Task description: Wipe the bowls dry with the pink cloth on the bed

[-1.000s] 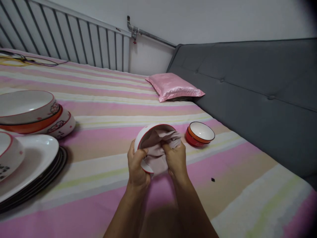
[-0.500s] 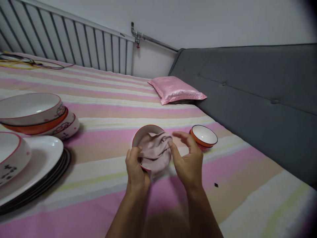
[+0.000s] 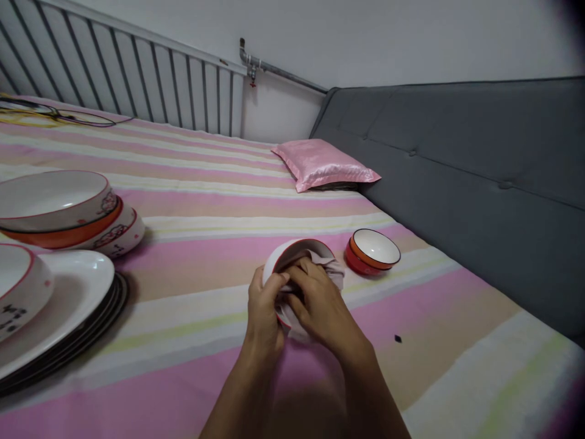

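A white bowl [image 3: 278, 256] with a red rim is tilted toward me over the bed, gripped at its left side by my left hand [image 3: 265, 308]. The thumb lies over the rim and the fingers go round the outside. Inside the bowl, my right hand [image 3: 320, 299] presses a pale pink cloth [image 3: 333, 268] with bent fingers; part of the cloth hangs over the right rim. Just to the right stand two small stacked bowls, an orange one [image 3: 375, 249] with a dark rim on top of a red one [image 3: 359, 263].
At the left are stacked large bowls [image 3: 59, 195] and a pile of plates [image 3: 98, 274] with another bowl on top. A pink pillow [image 3: 324, 163] lies near the grey headboard [image 3: 448, 134]. Cables [image 3: 55, 114] lie far left. A small dark chip [image 3: 398, 338] rests on the striped sheet [image 3: 192, 378].
My right hand has moved left and into the bowl, onto the cloth. The bowl has shifted slightly right and turned in my left hand.
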Demonstrator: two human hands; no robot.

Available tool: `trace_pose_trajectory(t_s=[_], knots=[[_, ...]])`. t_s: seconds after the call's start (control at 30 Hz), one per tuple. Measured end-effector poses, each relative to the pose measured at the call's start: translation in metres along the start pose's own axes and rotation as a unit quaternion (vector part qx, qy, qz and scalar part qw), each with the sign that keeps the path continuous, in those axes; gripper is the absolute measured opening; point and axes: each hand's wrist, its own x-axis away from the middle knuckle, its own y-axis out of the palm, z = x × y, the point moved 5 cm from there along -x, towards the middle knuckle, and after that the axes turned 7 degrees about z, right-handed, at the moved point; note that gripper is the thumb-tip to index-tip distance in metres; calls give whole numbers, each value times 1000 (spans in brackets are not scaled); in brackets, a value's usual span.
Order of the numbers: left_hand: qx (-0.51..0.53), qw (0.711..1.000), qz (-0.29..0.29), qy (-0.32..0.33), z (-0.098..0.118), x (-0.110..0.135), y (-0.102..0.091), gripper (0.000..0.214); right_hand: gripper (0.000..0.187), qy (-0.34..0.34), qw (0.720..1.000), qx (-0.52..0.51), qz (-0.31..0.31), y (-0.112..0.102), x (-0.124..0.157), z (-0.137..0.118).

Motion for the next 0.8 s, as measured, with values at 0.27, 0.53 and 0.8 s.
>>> trace_pose_trajectory(t_s=[0.27,0.53,0.8], knots=[[-38,999,-6,17,2,1,0,33,28,8,994,95,60,-1,-4,0],[-96,989,57,94,6,-4,-10,41,42,93,990,103,15,3,0,6],[-57,987,51,143,10,-5,-13,33,30,41,994,-58,-89,2,7,-3]])
